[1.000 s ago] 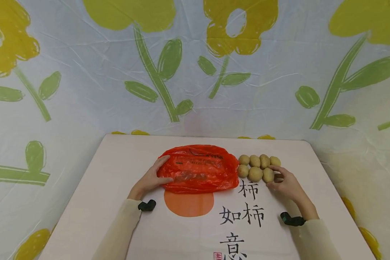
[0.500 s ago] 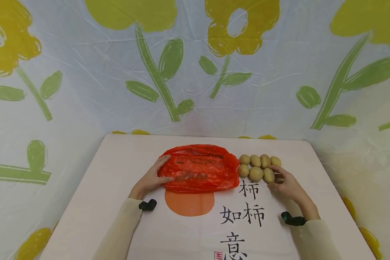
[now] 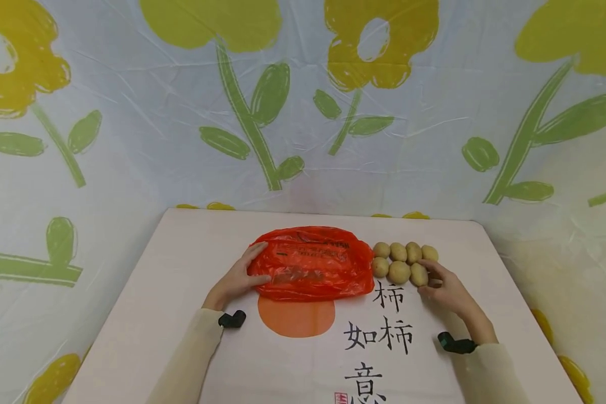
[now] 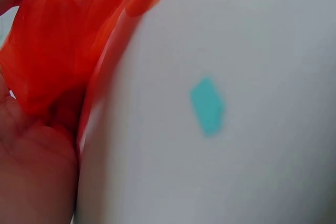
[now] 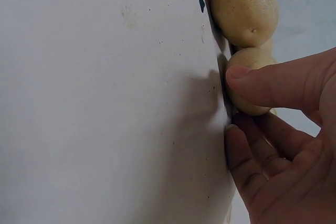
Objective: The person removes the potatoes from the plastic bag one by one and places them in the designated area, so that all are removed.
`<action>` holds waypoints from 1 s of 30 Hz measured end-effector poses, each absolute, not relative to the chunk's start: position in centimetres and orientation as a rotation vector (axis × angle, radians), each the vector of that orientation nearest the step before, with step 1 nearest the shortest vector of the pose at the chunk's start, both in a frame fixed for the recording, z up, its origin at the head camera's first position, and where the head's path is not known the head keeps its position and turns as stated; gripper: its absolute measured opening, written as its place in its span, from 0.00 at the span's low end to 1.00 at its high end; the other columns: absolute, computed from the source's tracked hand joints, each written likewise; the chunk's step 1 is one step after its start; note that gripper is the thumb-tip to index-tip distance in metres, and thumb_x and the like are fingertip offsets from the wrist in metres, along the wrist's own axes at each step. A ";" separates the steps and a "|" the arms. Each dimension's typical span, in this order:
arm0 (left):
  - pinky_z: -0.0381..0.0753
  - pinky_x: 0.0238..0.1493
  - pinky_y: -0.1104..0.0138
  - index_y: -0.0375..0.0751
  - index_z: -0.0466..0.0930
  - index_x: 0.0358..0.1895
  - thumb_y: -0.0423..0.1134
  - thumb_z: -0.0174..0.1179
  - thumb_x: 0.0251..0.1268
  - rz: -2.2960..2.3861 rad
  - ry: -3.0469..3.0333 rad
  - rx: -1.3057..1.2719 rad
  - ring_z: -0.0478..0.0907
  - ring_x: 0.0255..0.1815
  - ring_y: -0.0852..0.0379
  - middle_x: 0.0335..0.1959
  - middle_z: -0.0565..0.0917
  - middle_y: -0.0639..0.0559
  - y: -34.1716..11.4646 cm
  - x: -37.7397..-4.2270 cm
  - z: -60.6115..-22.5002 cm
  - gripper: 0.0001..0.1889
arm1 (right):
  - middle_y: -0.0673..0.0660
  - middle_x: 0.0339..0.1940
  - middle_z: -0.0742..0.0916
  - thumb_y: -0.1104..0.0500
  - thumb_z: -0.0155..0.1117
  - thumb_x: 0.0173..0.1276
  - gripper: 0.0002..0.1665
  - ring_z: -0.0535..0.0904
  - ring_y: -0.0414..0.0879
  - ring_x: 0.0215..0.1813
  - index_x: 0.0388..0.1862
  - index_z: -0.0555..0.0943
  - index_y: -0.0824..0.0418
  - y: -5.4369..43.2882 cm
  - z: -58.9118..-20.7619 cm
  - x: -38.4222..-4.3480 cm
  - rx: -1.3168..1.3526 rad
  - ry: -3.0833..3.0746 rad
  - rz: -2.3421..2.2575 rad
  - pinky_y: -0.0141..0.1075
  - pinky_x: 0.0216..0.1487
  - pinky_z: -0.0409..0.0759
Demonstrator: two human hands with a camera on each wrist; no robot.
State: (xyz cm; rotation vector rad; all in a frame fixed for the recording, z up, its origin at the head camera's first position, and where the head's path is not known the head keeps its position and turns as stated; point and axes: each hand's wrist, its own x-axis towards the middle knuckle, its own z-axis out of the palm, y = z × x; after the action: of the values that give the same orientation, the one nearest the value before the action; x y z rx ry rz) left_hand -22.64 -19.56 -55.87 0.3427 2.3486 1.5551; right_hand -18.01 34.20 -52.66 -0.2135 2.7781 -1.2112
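Observation:
A crinkled red plastic bag (image 3: 310,264) with dark print lies flat across the middle of the table. At its left end rests my left hand (image 3: 237,280), fingers and thumb spread over the plastic. The left wrist view has the palm (image 4: 39,171) against the red film (image 4: 68,45). To the bag's right sit several potatoes (image 3: 399,273) in two rows. My right hand (image 3: 449,289) pinches the rightmost potato of the near row (image 3: 419,275). In the right wrist view the thumb (image 5: 268,82) presses on that potato (image 5: 252,59); other fingers curl beneath, partly hidden.
The pale table (image 3: 192,247) bears an orange disc (image 3: 298,322) and black written characters (image 3: 379,334) in front of the bag. A hanging cloth with printed flowers (image 3: 303,123) encloses the table's back and sides.

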 end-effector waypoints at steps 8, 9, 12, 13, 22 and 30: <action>0.57 0.78 0.37 0.62 0.56 0.82 0.45 0.71 0.63 1.562 2.348 0.337 0.44 0.85 0.42 0.85 0.50 0.53 -19.2 -22.7 -55.9 0.46 | 0.78 0.67 0.76 0.70 0.73 0.62 0.43 0.78 0.72 0.62 0.75 0.67 0.69 34.5 -52.8 -17.7 -0.192 2.772 -1.210 0.61 0.59 0.81; 0.57 0.78 0.37 0.62 0.56 0.82 0.44 0.71 0.63 1.570 2.345 0.340 0.43 0.85 0.42 0.85 0.50 0.54 -19.2 -22.7 -55.9 0.46 | 0.77 0.66 0.76 0.70 0.73 0.62 0.43 0.78 0.72 0.62 0.75 0.67 0.69 34.5 -52.7 -17.7 -0.197 2.774 -1.210 0.61 0.59 0.81; 0.57 0.78 0.37 0.63 0.56 0.82 0.44 0.71 0.64 1.598 2.337 0.350 0.43 0.85 0.41 0.85 0.50 0.54 -19.2 -22.8 -55.8 0.46 | 0.76 0.66 0.76 0.69 0.72 0.62 0.42 0.78 0.71 0.62 0.75 0.66 0.70 34.5 -52.6 -17.8 -0.207 2.790 -1.210 0.60 0.59 0.81; 0.58 0.78 0.37 0.63 0.56 0.82 0.44 0.71 0.64 1.609 2.332 0.354 0.43 0.85 0.41 0.85 0.50 0.54 -19.2 -22.8 -55.8 0.45 | 0.76 0.67 0.76 0.69 0.72 0.63 0.42 0.78 0.70 0.62 0.75 0.66 0.69 34.5 -52.6 -17.8 -0.206 2.794 -1.208 0.59 0.59 0.81; 0.58 0.77 0.36 0.59 0.56 0.82 0.43 0.68 0.66 1.531 2.334 0.369 0.42 0.85 0.39 0.86 0.48 0.51 -19.3 -22.6 -55.2 0.43 | 0.79 0.66 0.76 0.67 0.73 0.64 0.44 0.78 0.75 0.61 0.77 0.64 0.70 34.3 -52.6 -17.2 -0.186 2.766 -1.192 0.59 0.57 0.83; 0.52 0.77 0.31 0.57 0.56 0.82 0.43 0.68 0.66 1.531 2.390 0.409 0.38 0.86 0.37 0.87 0.44 0.48 -19.8 -22.8 -54.2 0.44 | 0.80 0.71 0.71 0.69 0.73 0.63 0.45 0.76 0.78 0.63 0.77 0.64 0.71 34.1 -52.1 -17.6 -0.221 2.763 -1.202 0.63 0.60 0.80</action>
State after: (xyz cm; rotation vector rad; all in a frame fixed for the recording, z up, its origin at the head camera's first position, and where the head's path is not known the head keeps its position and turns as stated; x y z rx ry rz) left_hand -22.78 -19.81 -54.18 0.4088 2.3896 1.5307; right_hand -17.63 34.13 -52.11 -0.2215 2.7634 -1.2021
